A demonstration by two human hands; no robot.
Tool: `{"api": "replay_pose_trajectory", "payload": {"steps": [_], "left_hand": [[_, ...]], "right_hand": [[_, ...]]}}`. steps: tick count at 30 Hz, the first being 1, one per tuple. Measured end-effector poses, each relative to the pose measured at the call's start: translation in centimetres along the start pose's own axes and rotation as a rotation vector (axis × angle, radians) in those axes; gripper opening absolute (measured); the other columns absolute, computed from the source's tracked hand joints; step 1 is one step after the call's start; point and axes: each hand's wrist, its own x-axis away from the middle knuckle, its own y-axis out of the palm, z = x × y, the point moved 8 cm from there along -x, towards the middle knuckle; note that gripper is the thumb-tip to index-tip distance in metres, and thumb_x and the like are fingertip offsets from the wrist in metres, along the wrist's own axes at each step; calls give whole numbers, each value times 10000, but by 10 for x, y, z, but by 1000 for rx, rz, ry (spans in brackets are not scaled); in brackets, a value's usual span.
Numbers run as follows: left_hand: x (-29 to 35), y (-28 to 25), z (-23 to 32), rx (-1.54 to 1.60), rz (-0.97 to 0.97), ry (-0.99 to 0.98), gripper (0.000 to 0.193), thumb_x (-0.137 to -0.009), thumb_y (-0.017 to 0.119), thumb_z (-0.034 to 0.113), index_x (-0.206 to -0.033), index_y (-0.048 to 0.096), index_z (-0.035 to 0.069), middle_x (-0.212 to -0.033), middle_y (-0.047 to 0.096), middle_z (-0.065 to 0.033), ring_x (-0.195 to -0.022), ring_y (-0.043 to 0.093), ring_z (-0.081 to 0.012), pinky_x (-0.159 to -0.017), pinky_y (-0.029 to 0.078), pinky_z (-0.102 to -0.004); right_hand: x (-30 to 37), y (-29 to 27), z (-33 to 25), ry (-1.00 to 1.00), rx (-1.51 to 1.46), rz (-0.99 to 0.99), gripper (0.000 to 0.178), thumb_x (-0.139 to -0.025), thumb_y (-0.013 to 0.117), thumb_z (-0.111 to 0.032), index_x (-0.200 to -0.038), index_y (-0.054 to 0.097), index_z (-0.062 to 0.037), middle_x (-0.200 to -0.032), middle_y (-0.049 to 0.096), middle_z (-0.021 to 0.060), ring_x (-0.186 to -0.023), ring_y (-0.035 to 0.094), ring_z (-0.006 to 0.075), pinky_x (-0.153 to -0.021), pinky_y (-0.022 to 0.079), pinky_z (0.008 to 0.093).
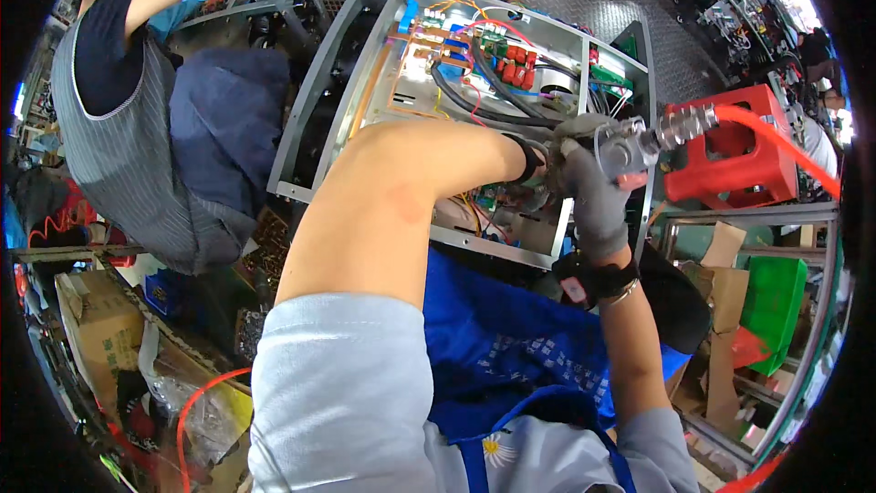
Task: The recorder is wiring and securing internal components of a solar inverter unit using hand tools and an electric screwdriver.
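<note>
My right hand point(595, 196), in a grey glove, is closed round a silver pneumatic tool point(626, 148) at the right side of an open metal cabinet point(511, 254). A quick coupling point(686, 126) joins the tool's back end to an orange air hose point(776, 141). My left arm reaches across the cabinet, and my left hand point(540, 164) is beside the tool's front. Its fingers are mostly hidden, so their grip does not show. Thick black cables point(497, 91), red components point(516, 66) and copper bars point(401, 82) fill the cabinet. The tool's tip is hidden.
A red plastic stool point(730, 151) stands just right of the cabinet. To the left, a co-worker in a striped apron point(119, 155) and blue sleeves bends over another frame. Cardboard boxes point(100, 333) lie lower left; a green bin point(772, 310) sits on a rack at right.
</note>
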Motion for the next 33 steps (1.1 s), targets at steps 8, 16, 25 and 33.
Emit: {"api": "replay_pose_trajectory", "payload": {"steps": [8, 16, 25, 33], "left_hand": [[-2, -5, 5, -18, -10, -23, 386, -847, 424, 380, -1074, 524, 84, -1016, 549, -76, -988, 504, -176, -911, 386, -330], [-12, -6, 4, -5, -28, -6, 393, -851, 414, 390, -1071, 524, 83, -1012, 549, -79, -990, 505, -180, -912, 388, -338], [-20, -2, 12, -15, -23, -5, 402, -856, 403, 402, -1067, 524, 82, -1008, 549, -83, -992, 506, -184, -914, 391, -346], [-15, -8, 9, -16, -5, -16, 410, -860, 393, 412, -1064, 524, 81, -1004, 550, -86, -993, 507, -188, -915, 393, -353]], "right_hand": [[14, -3, -4, -93, 4, 33, 161, -782, 615, 1, -940, 604, -27, -838, 633, 26, -728, 568, 80, -618, 469, 226], [27, -20, 22, 15, -56, 102, 133, -815, 591, -41, -948, 588, -30, -875, 605, 31, -772, 564, 101, -656, 476, 251], [31, 31, -5, -447, 677, -304, 207, -731, 616, -60, -933, 588, -22, -845, 591, 93, -775, 594, 231, -676, 482, 340], [26, 45, -12, -351, 622, -364, 210, -685, 642, -101, -888, 599, -66, -835, 590, 72, -799, 582, 263, -715, 450, 390]]}}
